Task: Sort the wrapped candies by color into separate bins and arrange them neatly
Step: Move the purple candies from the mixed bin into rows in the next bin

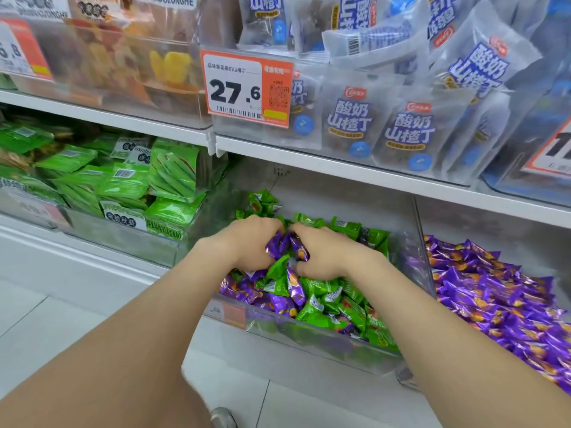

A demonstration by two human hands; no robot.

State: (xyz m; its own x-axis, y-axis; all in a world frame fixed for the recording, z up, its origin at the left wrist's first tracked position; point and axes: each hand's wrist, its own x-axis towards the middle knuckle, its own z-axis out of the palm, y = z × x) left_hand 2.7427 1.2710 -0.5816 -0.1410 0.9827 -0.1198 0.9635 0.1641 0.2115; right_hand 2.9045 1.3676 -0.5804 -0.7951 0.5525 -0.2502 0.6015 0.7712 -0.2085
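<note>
A clear bin (312,338) on the lower shelf holds mixed green candies (324,301) and purple candies (281,304). Both hands are deep in this pile, side by side. My left hand (250,242) has its fingers curled round several purple candies (276,247). My right hand (324,251) pinches a purple candy (299,249) between curled fingers and thumb. The bin to the right (423,264) is filled with purple candies (494,301) only.
To the left stands a bin of green snack packs (123,180). The shelf above carries white-blue pouches (408,131) behind an orange price tag reading 27.6 (247,88). A clear divider separates the two candy bins. White floor tiles (61,304) lie below.
</note>
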